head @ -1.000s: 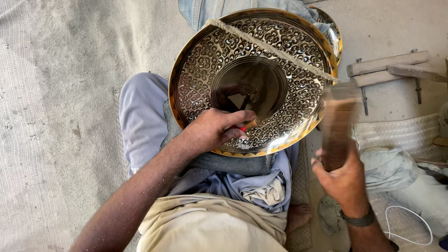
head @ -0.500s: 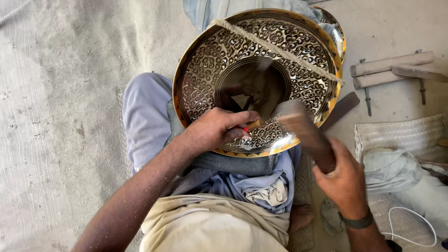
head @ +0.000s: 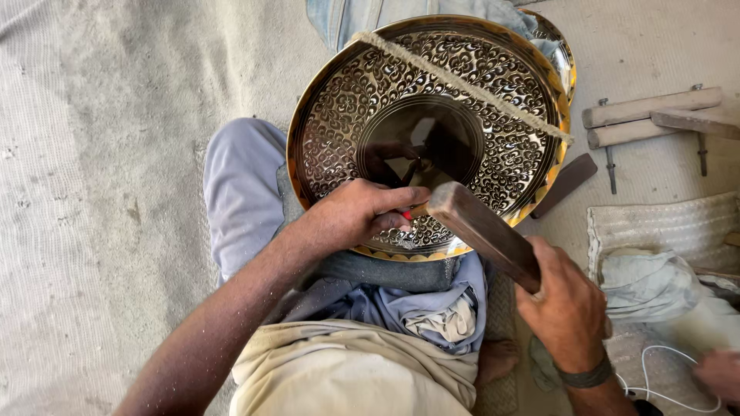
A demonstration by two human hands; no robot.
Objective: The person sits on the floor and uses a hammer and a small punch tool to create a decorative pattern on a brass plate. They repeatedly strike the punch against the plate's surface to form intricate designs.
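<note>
Chisel (head: 410,211) pinched in left hand (head: 356,216) grip — mallet (head: 484,233) clenched in right hand (head: 566,304), head touching.

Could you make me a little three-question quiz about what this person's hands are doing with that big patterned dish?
1. True or false: the left hand rests on the round, gold-rimmed engraved brass tray.
2. What does the right hand grip? A) brown wooden mallet B) white cable C) twisted pale rope
3. Fill in: the rope stretches across the tray's ____ half.

Key: 1 true; 2 A; 3 upper, running diagonally from the top edge to the right rim.
</note>
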